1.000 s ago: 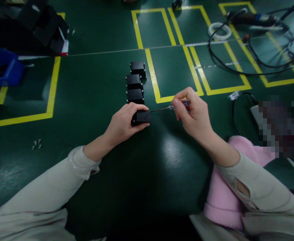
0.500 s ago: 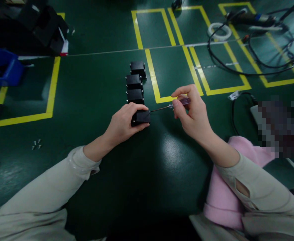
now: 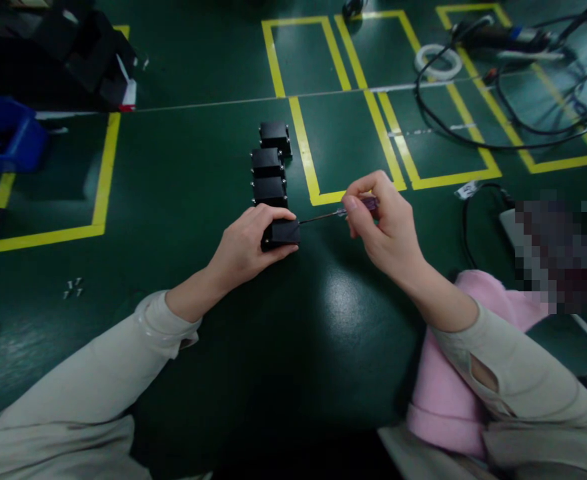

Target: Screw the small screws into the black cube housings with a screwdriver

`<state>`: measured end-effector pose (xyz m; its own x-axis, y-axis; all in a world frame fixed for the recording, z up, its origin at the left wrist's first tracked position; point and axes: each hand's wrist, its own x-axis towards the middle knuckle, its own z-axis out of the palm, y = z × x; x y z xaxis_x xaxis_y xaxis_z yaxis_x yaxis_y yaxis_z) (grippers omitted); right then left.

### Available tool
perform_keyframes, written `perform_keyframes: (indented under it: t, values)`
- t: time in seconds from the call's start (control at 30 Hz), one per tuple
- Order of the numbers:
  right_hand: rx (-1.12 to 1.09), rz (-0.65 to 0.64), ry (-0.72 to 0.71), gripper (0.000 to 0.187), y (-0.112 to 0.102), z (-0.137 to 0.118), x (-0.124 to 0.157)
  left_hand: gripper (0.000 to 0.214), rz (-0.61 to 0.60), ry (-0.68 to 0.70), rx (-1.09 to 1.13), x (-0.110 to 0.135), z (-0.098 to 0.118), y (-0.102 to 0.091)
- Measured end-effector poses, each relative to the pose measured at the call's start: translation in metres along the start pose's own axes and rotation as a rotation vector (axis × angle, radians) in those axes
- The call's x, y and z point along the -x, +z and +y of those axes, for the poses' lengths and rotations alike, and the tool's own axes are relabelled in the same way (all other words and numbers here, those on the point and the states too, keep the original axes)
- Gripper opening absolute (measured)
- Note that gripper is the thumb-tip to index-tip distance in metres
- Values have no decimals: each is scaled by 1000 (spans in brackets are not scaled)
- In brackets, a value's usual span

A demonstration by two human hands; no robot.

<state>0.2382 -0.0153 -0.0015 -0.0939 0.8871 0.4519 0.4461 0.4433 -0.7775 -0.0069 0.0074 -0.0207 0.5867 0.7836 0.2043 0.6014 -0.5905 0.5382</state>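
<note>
My left hand (image 3: 246, 243) grips a small black box (image 3: 284, 233) on the green tabletop, thumb on the near side and fingers on the far side. In my right hand (image 3: 386, 223) is a screwdriver (image 3: 368, 203) with a clear purplish handle, pinched between thumb and fingers. Its thin shaft points left, and the tip meets the right end of the box. Whether the tip sits in a screw is too small to tell. Beyond my left hand, similar black boxes (image 3: 268, 189) stand in a row, with small screws showing at their ends.
Several loose screws (image 3: 73, 287) lie at the left. A blue bin (image 3: 8, 133) and black holders (image 3: 83, 60) stand at the far left. On the right are a white tape ring (image 3: 437, 63), a cabled tool (image 3: 503, 37) and pink cloth (image 3: 448, 393) under my right forearm.
My right hand's fingers have curled closer around the screwdriver handle, the forefinger drawing in. The box, my left hand and the screwdriver tip stay in place.
</note>
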Motion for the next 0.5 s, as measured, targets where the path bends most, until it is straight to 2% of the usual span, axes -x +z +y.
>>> perform_keyframes:
  t: [0.5]
  values:
    - [-19, 9, 2, 19, 0, 2, 1, 38, 15, 25, 6, 0, -1, 0]
